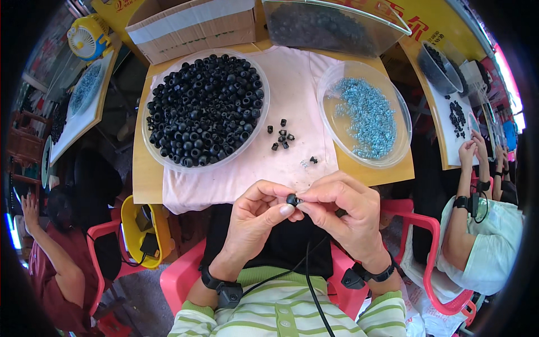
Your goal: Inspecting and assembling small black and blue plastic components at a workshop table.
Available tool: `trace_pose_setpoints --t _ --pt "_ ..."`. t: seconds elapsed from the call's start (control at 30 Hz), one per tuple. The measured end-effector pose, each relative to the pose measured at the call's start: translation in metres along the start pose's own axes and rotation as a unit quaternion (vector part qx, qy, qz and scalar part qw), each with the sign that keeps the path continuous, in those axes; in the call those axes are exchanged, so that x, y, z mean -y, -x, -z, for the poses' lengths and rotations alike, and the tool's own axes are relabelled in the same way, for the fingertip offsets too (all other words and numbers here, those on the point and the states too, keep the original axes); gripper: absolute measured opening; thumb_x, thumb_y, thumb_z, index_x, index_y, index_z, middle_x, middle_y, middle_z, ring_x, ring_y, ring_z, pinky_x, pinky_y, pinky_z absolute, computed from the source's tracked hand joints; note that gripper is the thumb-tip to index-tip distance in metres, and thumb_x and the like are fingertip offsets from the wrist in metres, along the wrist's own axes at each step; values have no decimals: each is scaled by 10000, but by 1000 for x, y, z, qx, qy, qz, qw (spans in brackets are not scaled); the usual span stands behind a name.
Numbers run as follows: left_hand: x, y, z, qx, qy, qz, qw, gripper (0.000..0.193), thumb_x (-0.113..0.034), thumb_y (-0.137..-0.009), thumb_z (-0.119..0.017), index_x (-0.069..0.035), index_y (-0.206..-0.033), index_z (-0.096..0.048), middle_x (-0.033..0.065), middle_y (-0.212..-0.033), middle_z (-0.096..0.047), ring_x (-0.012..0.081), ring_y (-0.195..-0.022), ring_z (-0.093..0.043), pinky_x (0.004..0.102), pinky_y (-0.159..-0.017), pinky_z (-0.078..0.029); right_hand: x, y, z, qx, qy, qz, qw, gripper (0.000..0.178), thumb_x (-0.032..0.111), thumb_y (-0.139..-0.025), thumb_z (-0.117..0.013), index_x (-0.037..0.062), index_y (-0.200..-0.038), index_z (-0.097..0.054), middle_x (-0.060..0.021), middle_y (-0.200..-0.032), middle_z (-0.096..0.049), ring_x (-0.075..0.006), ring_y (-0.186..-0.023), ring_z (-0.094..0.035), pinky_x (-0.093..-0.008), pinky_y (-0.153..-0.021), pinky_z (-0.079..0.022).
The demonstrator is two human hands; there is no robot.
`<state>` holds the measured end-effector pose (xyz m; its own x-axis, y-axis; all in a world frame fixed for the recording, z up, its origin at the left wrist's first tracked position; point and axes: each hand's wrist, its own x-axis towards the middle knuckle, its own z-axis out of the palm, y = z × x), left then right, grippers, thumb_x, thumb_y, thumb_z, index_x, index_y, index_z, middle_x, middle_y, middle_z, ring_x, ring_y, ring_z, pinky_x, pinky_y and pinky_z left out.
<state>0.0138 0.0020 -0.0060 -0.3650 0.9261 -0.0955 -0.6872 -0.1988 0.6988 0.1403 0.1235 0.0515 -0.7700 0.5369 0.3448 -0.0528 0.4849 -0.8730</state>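
Note:
In front of my chest, my left hand (pixel 251 216) pinches a round black cord-lock shell (pixel 291 199) between thumb and fingertips. My right hand (pixel 351 210) meets it from the other side, its thumb and forefinger closed on what looks like a small metal spring (pixel 300 200) touching the shell. The fingertips partly cover both pieces. Beyond my hands, several small black plungers (pixel 282 138) lie loose on the pink cloth (pixel 247 175). One more plunger (pixel 314 160) sits nearer, beside a few loose springs (pixel 304 164).
A round tub (pixel 268 106) heaped with black shells stands back left; another round tub (pixel 405 143) holds bluish springs. Behind them are a cardboard box (pixel 196 36) and a clear bin (pixel 337 31). People sit at tables on both sides. A cable (pixel 307 269) hangs below my hands.

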Motion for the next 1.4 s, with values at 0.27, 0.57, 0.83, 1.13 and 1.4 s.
trace_pose_setpoints --t 0.27,0.57,0.83,1.13,1.4 --pt "2 -1 -5 -2 32 26 999 155 20 -892 -618 13 -1044 -587 117 -988 -659 159 -843 -650 291 -791 -547 -8 14 -4 -29 194 132 972 253 -8 -759 -716 44 -1005 -687 -77 -852 -639 -176 -714 -662 -250 -562 -522" --pt "-7 -23 6 -57 -76 28 995 160 -62 -863 -652 0 -987 -571 123 -919 -648 158 -775 -631 278 -749 -525 -31 -3 5 -65 311 -25 948 199 24 -761 -710 43 -951 -654 -77 -816 -622 -246 -659 -616 -334 -547 -491" --pt "-3 -23 12 6 -17 -3 1000 152 28 -881 -611 6 -1024 -564 109 -990 -648 159 -867 -653 289 -809 -541 -41 -13 -6 -12 398 10 917 256 18 -733 -687 48 -974 -608 -66 -855 -557 -243 -726 -609 -322 -603 -493" --pt "-5 -23 12 -2 -8 0 1000 157 22 -873 -624 0 -1019 -574 117 -978 -662 156 -856 -649 295 -806 -540 -29 -10 1 -1 287 -45 957 195 -29 -763 -664 30 -943 -618 -88 -854 -586 -215 -688 -621 -310 -579 -494" --pt "-5 -15 2 34 80 42 995 168 6 -869 -644 -3 -1028 -591 121 -987 -665 166 -836 -654 299 -803 -540 2 -8 10 7 -112 -112 987 139 -11 -829 -696 14 -966 -689 -59 -940 -635 -96 -708 -620 -227 -592 -497"
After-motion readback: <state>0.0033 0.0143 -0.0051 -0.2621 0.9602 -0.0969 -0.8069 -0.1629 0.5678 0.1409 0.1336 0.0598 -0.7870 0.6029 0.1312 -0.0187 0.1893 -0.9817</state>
